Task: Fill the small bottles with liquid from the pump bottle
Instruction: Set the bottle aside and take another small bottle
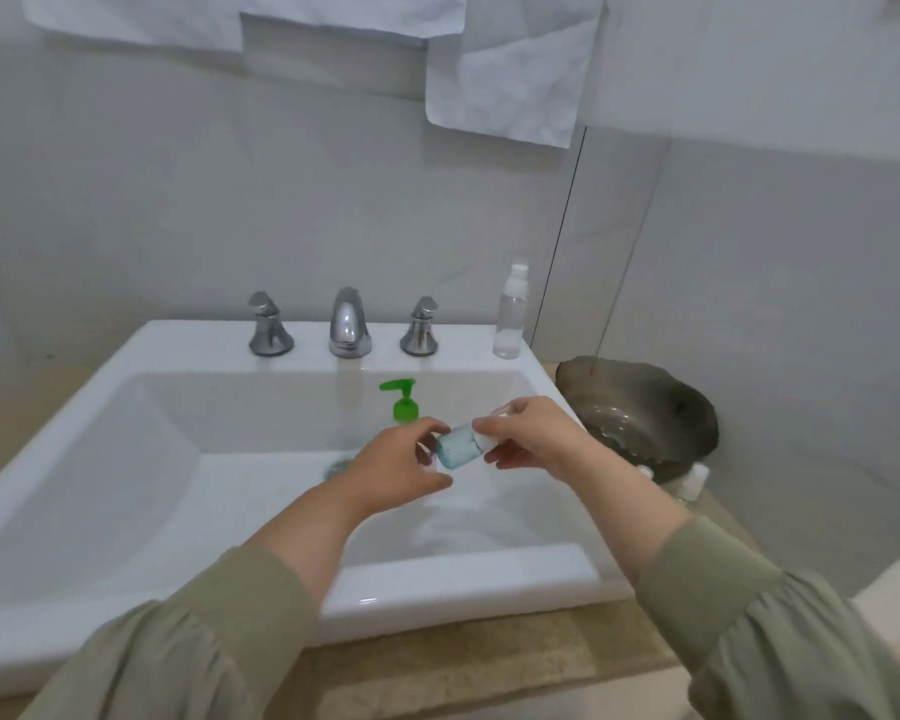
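Over the sink (pixel 463 584) basin, in the head view, the bottle (pixel 455 452) lies sideways, holding blue liquid. The left hand (pixel 396 472) grips its base; the right hand (pixel 531 439) pinches its white cap (pixel 484 440). The green pump bottle (pixel 404 402) stands just behind the left hand. A clear sprayer (pixel 510 314) stands on the sink's back rim. A dark dish (pixel 661 418) rests on the worktop (pixel 489 662), right.

The small bottle (pixel 455 452) is pale blue with a white cap; at eleven o'clock from it, the pump bottle (pixel 402 402) shows bright green. The sink (pixel 437 584) is white, its taps (pixel 271 327) chrome, the sleeves (pixel 188 662) olive green, the counter (pixel 437 672) speckled beige.
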The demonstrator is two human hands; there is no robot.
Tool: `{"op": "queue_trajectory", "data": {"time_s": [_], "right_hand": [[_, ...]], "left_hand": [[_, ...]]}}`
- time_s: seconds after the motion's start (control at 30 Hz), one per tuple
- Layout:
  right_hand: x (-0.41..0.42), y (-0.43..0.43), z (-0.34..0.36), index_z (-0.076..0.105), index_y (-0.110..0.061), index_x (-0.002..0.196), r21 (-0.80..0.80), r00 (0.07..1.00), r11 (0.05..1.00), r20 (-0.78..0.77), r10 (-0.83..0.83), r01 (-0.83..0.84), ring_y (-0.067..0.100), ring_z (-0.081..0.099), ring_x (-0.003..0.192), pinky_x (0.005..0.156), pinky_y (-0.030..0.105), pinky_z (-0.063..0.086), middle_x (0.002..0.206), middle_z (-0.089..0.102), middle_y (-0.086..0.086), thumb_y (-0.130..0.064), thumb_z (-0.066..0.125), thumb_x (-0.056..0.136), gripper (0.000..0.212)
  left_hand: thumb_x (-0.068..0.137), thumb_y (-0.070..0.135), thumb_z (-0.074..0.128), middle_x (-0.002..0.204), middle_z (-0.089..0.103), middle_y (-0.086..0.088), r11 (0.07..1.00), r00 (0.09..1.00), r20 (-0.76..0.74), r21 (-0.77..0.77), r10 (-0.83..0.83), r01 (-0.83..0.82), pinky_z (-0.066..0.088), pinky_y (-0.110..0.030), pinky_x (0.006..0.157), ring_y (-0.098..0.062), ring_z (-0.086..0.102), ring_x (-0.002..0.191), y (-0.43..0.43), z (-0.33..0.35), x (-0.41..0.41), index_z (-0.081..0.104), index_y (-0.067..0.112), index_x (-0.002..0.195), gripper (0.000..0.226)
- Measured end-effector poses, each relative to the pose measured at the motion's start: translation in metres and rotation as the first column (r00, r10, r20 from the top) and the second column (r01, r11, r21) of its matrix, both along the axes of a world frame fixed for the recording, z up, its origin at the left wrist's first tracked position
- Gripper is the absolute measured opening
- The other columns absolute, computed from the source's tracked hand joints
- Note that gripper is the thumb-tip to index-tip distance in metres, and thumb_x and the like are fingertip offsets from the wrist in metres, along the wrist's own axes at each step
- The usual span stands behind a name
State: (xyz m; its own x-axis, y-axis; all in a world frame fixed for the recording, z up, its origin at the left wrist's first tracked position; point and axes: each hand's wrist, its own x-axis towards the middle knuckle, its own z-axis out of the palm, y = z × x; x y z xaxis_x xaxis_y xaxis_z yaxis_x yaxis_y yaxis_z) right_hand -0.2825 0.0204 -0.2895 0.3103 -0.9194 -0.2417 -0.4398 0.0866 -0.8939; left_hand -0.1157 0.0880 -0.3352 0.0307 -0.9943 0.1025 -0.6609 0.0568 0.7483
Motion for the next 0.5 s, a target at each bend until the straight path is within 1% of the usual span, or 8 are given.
{"op": "queue_trajectory", "data": {"time_s": [0.07, 0.13, 0.2, 0.27, 0.33, 0.4, 0.47, 0.5], "right_hand": [[0.020, 0.000, -0.007, 0.057, -0.003, 0.092, 0.077, 0.994, 0.997, 0.105, 0.013, -0.021, 0.018, 0.064, 0.058, 0.064, 0.031, 0.057, 0.072, 0.066, 0.011, -0.018, 0.072, 0.081, 0.024], [0.040, 0.001, -0.010, 0.055, -0.006, 0.086, 0.132, 0.985, 0.990, 0.166, 0.035, -0.058, 0.018, 0.063, 0.056, 0.058, 0.028, 0.056, 0.069, 0.065, 0.012, -0.017, 0.071, 0.083, 0.019], [0.059, 0.003, -0.015, 0.057, -0.005, 0.088, 0.164, 0.978, 0.982, 0.197, 0.061, -0.095, 0.017, 0.063, 0.053, 0.053, 0.026, 0.055, 0.070, 0.064, 0.013, -0.017, 0.069, 0.084, 0.018], [0.072, 0.004, -0.020, 0.059, -0.003, 0.088, 0.200, 0.968, 0.972, 0.240, 0.076, -0.126, 0.017, 0.063, 0.052, 0.056, 0.026, 0.056, 0.072, 0.064, 0.014, -0.018, 0.069, 0.085, 0.018], [0.078, 0.001, -0.022, 0.060, -0.003, 0.085, 0.195, 0.965, 0.969, 0.244, 0.101, -0.150, 0.017, 0.064, 0.053, 0.059, 0.027, 0.056, 0.070, 0.065, 0.013, -0.020, 0.068, 0.085, 0.019], [0.077, -0.002, -0.022, 0.060, -0.004, 0.083, 0.169, 0.974, 0.975, 0.199, 0.112, -0.147, 0.018, 0.060, 0.052, 0.059, 0.029, 0.055, 0.066, 0.064, 0.011, -0.025, 0.068, 0.085, 0.022], [0.076, -0.004, -0.022, 0.060, -0.007, 0.081, 0.161, 0.981, 0.977, 0.162, 0.110, -0.136, 0.017, 0.054, 0.048, 0.057, 0.029, 0.052, 0.061, 0.060, 0.008, -0.030, 0.067, 0.085, 0.025], [0.077, -0.005, -0.023, 0.059, -0.008, 0.080, 0.167, 0.980, 0.977, 0.168, 0.103, -0.132, 0.016, 0.051, 0.046, 0.055, 0.028, 0.050, 0.059, 0.058, 0.007, -0.031, 0.066, 0.085, 0.025]], "left_hand": [[0.070, 0.021, 0.079, 0.098, 0.060, 0.008, 0.999, 0.999, -0.028, 0.028, 0.035, -0.034, 0.049, -0.022, 0.079, -0.014, 0.061, 0.089, 0.007, 0.002, 0.022, 0.056, 0.029, 0.114, 0.050], [0.068, 0.022, 0.082, 0.096, 0.061, 0.009, 0.997, 0.996, -0.051, 0.038, 0.072, -0.070, 0.051, -0.021, 0.076, -0.013, 0.062, 0.085, 0.013, 0.004, 0.040, 0.057, 0.029, 0.110, 0.049], [0.066, 0.021, 0.083, 0.091, 0.060, 0.007, 0.993, 0.991, -0.070, 0.041, 0.111, -0.109, 0.054, -0.025, 0.075, -0.013, 0.061, 0.079, 0.015, 0.005, 0.050, 0.059, 0.026, 0.107, 0.048], [0.066, 0.022, 0.083, 0.087, 0.058, 0.009, 0.988, 0.987, -0.052, 0.044, 0.150, -0.148, 0.054, -0.029, 0.077, -0.012, 0.058, 0.076, 0.015, 0.005, 0.054, 0.060, 0.023, 0.107, 0.047], [0.069, 0.024, 0.082, 0.089, 0.059, 0.008, 0.984, 0.984, 0.004, 0.018, 0.175, -0.175, 0.051, -0.026, 0.077, -0.012, 0.057, 0.081, 0.011, 0.006, 0.055, 0.060, 0.021, 0.108, 0.045], [0.071, 0.025, 0.080, 0.091, 0.059, 0.007, 0.981, 0.980, 0.050, -0.019, 0.193, -0.193, 0.046, -0.023, 0.076, -0.013, 0.057, 0.084, 0.008, 0.007, 0.053, 0.060, 0.020, 0.109, 0.043], [0.071, 0.024, 0.080, 0.089, 0.059, 0.007, 0.976, 0.976, 0.047, -0.044, 0.214, -0.212, 0.045, -0.024, 0.077, -0.013, 0.057, 0.083, 0.006, 0.008, 0.052, 0.059, 0.020, 0.107, 0.042], [0.070, 0.024, 0.080, 0.088, 0.059, 0.006, 0.973, 0.973, 0.031, -0.046, 0.230, -0.228, 0.046, -0.025, 0.077, -0.015, 0.057, 0.083, 0.005, 0.009, 0.052, 0.059, 0.019, 0.105, 0.041]]}}
